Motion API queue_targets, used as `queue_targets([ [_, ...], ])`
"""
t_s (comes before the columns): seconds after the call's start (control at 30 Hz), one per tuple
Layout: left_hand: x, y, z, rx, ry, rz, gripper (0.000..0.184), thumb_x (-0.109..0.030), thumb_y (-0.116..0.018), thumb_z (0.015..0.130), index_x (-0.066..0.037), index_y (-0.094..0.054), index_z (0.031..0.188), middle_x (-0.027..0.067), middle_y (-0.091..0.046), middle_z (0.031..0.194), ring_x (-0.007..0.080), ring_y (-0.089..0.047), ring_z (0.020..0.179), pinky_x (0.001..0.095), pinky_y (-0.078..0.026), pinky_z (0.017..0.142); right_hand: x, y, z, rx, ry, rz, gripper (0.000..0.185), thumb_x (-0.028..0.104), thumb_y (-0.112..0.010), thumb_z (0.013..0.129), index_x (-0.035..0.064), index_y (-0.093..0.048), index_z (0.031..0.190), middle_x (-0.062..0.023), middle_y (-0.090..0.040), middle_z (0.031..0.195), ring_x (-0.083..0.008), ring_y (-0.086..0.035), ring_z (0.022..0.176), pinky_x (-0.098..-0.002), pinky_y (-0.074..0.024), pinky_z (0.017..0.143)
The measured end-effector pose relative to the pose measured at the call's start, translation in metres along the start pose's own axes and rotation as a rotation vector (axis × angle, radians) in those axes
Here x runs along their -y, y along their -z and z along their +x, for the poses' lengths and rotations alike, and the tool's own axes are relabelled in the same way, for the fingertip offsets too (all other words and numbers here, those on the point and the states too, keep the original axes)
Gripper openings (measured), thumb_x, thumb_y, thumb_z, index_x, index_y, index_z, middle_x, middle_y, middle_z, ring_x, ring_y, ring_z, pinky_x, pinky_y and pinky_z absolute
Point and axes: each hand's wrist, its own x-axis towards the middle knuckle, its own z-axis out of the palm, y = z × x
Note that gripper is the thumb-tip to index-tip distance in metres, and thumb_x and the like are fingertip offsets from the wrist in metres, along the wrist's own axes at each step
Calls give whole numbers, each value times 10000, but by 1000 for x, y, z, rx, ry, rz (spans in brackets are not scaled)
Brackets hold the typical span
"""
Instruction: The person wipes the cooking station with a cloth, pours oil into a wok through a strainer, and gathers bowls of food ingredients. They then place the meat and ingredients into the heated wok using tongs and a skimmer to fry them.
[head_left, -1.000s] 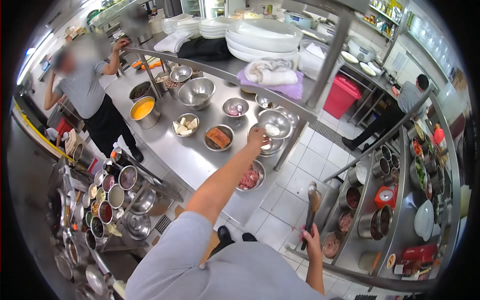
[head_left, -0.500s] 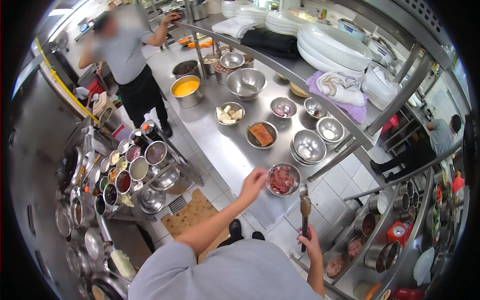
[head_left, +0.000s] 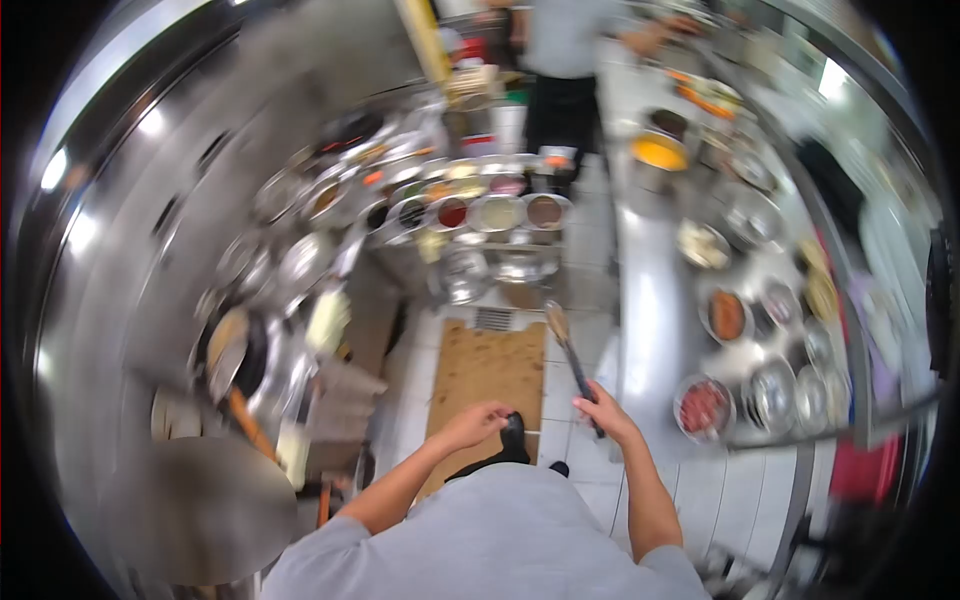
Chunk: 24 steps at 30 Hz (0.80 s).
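Note:
My right hand [head_left: 600,408] grips the black handle of a long spoon [head_left: 572,358], its brownish, smeared head pointing up and away over the floor. To its left, my left hand [head_left: 478,424] hovers in front of my body above a brown floor mat [head_left: 488,370]. Its fingers are curled together, and blur hides whether anything is between them. Off to the right, a metal bowl of red raw meat [head_left: 703,407] sits near the counter's near end, apart from both hands.
The steel counter [head_left: 655,330] on the right bears several bowls and a pot of yellow liquid [head_left: 660,152]. Ahead stands a rack of sauce and ingredient containers [head_left: 497,212]. A wok [head_left: 250,345] with a wooden-handled tool is at left. Another person [head_left: 562,100] stands beyond.
My view has swung left, from the counter toward the sauce rack and stove side. My left hand has come away from the meat bowl. The spoon stays in my right hand.

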Motion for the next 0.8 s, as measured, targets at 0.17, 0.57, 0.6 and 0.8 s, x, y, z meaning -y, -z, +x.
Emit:
queue_targets([
  [0.17, 96, 15, -77, -213, 149, 80, 291, -217, -589, 876, -46, -583, 1111, 142, -655, 1050, 286, -632, 945, 377, -499, 816, -72, -43, 70, 42, -273, -440, 402, 133, -503, 765, -31, -500, 1132, -128, -583, 734, -203, -589, 562, -341, -489, 440],
  [0.57, 198, 36, -147, -243, 393, -668, 662, -503, -621, 845, -91, -455, 1337, 103, -535, 1266, 216, -504, 1146, 413, -453, 904, -67, -155, 151, 43, 35, -721, 249, 188, -586, 845, -6, -552, 996, -171, -621, 776, -309, -650, 600, -416, -547, 507],
  [0.6, 161, 59, -126, -169, 473, -794, 769, -544, -611, 840, -102, -358, 1416, 112, -473, 1342, 224, -456, 1217, 439, -433, 932, -8, -190, 139, 42, 25, -728, 246, 201, -582, 860, 0, -548, 997, -183, -627, 803, -317, -650, 604, -417, -541, 536],
  [0.8, 140, 80, -2, -579, 410, -1344, 620, -461, -651, 828, -127, -402, 1286, 74, -514, 1168, 216, -539, 1063, 415, -485, 833, 102, -299, 125, 371, 395, -680, 432, 152, -631, 820, 43, -484, 1211, -204, -606, 1081, -328, -595, 1052, -374, -483, 853],
])
